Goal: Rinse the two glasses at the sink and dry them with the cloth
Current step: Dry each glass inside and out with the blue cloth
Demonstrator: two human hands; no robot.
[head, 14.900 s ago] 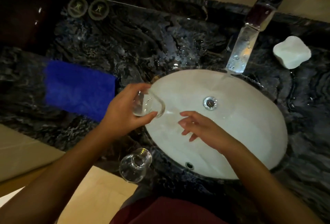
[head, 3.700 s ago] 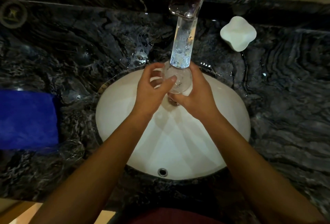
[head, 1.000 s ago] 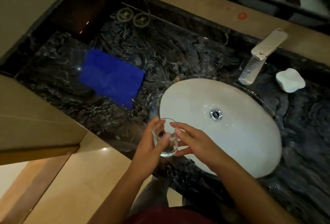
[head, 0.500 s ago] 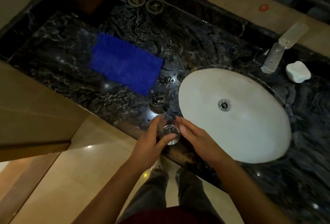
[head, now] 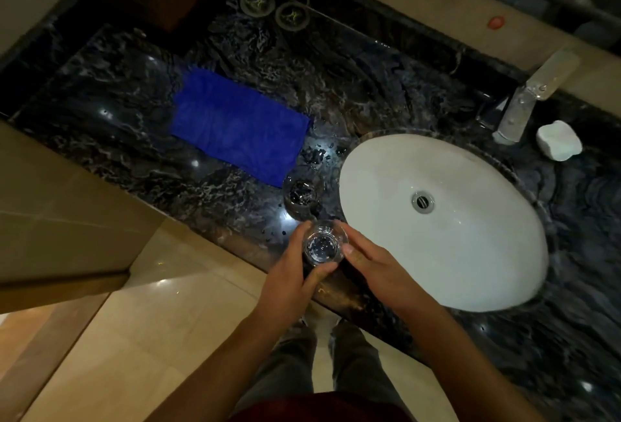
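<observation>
A clear glass (head: 323,244) stands upright near the counter's front edge, just left of the white oval sink (head: 470,253). My left hand (head: 289,273) wraps around it from the left. My right hand (head: 373,265) touches its right side with the fingertips. A second clear glass (head: 301,193) stands on the counter just behind it, beside the corner of the blue cloth (head: 237,131), which lies flat on the dark marble.
The metal tap (head: 527,99) is behind the sink with no water running. A white soap (head: 558,140) lies to its right. Two round coasters (head: 274,9) sit at the back. The dark marble counter (head: 117,126) ends at a beige wall on the left.
Half a second ago the glass was in nearly the same spot between both hands. A second ago it was held a little higher, tilted by the sink's rim. Earlier it was under running water.
</observation>
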